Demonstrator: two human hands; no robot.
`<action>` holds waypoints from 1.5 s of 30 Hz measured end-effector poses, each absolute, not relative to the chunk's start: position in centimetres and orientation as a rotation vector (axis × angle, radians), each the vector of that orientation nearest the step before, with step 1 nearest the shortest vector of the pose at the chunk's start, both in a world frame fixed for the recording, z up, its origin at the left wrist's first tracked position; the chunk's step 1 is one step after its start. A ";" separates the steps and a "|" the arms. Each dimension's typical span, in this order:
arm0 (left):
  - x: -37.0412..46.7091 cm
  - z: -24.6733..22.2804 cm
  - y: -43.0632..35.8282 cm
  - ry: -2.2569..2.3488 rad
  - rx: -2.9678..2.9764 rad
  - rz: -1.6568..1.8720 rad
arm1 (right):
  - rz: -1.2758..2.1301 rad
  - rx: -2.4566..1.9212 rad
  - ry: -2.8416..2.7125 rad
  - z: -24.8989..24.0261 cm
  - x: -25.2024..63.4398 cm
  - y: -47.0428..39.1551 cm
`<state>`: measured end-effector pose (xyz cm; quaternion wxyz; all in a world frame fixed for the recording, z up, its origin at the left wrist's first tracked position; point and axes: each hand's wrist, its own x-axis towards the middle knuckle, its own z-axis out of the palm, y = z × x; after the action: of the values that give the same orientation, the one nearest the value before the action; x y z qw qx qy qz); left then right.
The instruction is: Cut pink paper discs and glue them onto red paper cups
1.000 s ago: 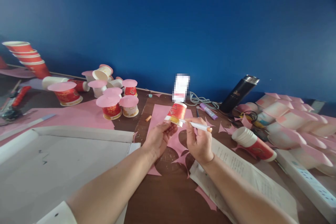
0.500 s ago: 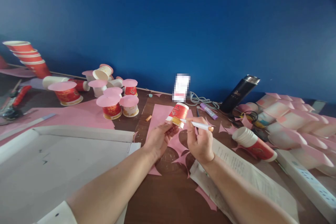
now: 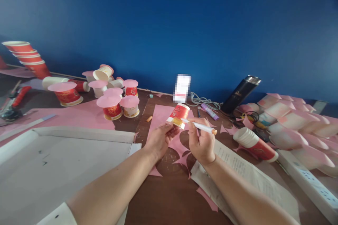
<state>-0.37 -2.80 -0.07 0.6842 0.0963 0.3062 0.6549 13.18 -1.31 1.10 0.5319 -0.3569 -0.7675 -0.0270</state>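
My left hand (image 3: 162, 139) is closed on the rim of a red paper cup (image 3: 179, 113) with a gold band, tipped on its side above the table. In my right hand (image 3: 202, 140) is a white marker pen (image 3: 202, 126) with an orange end. Its tip meets the cup near the gold band; whether it leaves a mark is too small to see. Under the cup lies a pink paper sheet (image 3: 158, 116) with round cut-outs. A small orange pen cap (image 3: 149, 119) rests left of that sheet.
Paper cups topped with pink discs (image 3: 109, 102) stand at left, behind a white box lid (image 3: 79, 161). A phone (image 3: 182, 88) leans on the blue wall. At right are a black flask (image 3: 240, 93), stacked cups (image 3: 260, 146), a power strip (image 3: 308, 177) and a printed booklet (image 3: 245, 168).
My right hand and the marker have shifted very slightly to the right and down, its orange end swinging outward. The left hand and the cup stay nearly in place.
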 end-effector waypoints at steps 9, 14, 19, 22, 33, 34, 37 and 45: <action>-0.3 -0.2 -2.8 0.677 0.206 1.477 | -0.053 -0.863 -1.807 0.9 13.5 -1.1; -0.3 0.0 -2.9 0.693 0.206 1.472 | -0.086 -0.852 -1.832 1.0 13.4 -1.2; -0.3 0.0 -2.9 0.701 0.219 1.469 | -0.110 -0.835 -1.846 1.1 13.3 -1.2; -0.3 -0.3 -2.9 0.691 0.285 1.456 | -0.095 -0.854 -1.859 1.1 13.2 -1.2; -0.3 -0.6 -3.0 0.689 0.321 1.445 | -0.118 -0.876 -1.867 1.2 13.2 -1.1; -0.3 -0.5 -3.0 0.691 0.298 1.454 | -0.123 -0.877 -1.863 1.1 13.2 -1.2; -0.4 -0.3 -2.8 0.705 0.217 1.472 | -0.111 -0.865 -1.830 1.0 13.4 -1.2; -0.6 0.2 -2.7 0.709 0.156 1.453 | -0.082 -0.883 -1.804 0.6 13.6 -1.0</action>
<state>-0.58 -2.74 0.22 0.6879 0.0698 0.3167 0.6494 13.61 -0.99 0.56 0.5361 -0.3709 -0.7575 -0.0344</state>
